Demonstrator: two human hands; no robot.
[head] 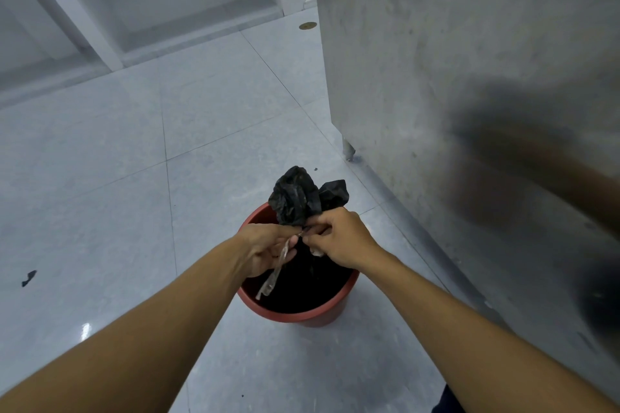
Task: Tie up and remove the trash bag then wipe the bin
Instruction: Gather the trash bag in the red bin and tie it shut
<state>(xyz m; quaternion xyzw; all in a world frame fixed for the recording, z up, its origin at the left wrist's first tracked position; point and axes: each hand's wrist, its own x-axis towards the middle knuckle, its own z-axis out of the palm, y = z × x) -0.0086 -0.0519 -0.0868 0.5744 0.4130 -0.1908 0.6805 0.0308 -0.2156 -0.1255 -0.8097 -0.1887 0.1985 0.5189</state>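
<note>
So, midway through the tying part. My left hand (268, 246) and right hand (339, 238) are both pinched in tight at the neck of the trash bag (295, 199), right over the middle of the bin (302, 313). Left fingers (291, 242) are closed on a thin clear plastic strip (273, 273) that dangles down toward the near rim; right fingers are closed on the gathered neck, plus some small pale scrap I can't identify. Can't tell if the knot is actually done under my fingers.

The bag's still sitting in the bin, so lifting it out and wiping are both left, I'd say. No cloth anywhere in view either.

Bag is thin, crinkly black film, bunched into two lumpy tufts sticking up on the far side of my hands. Bin is a round, smooth reddish-brown plastic bucket shape. It stands on a glossy pale tiled floor (100, 178), near a scuffed metal cabinet (453, 60) on the right.
</note>
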